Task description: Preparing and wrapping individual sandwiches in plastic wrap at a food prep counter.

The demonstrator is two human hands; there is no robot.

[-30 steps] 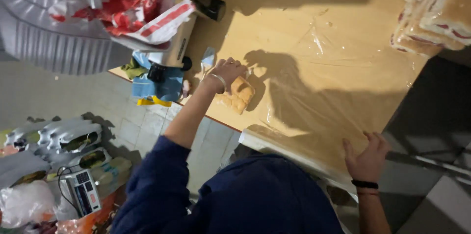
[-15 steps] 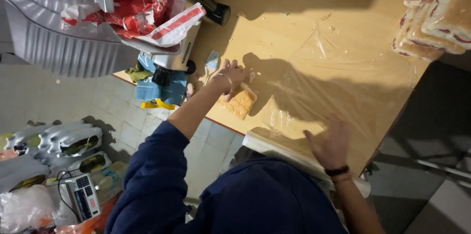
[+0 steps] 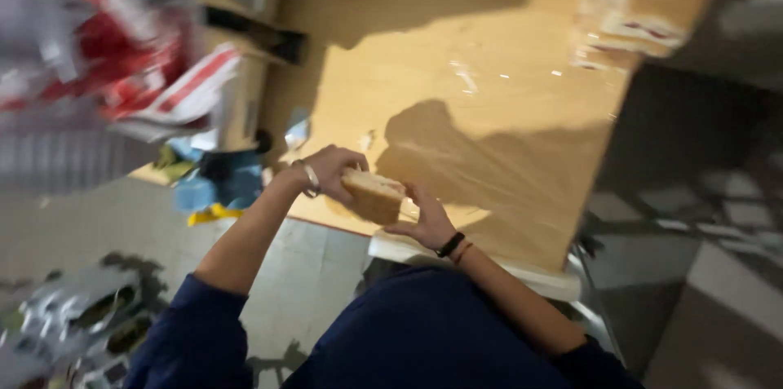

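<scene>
Sandwich [image 3: 373, 194] sits gripped in your left hand [image 3: 330, 170] at the bench's [image 3: 489, 112] near edge; your right hand [image 3: 426, 222] cups it, fingers open.

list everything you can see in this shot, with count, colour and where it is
sandwich: one, tan bread, held over the near table edge
table: one, light wood under clear film, centre
wrapped sandwiches: a blurred pile, pale with red, far right of table
bag: one, red and white, upper left, blurred
blue and yellow items: a few, left of the table, blurred
left hand: one, bracelet on wrist, grips the sandwich
right hand: one, dark band on wrist, touches the sandwich
</scene>
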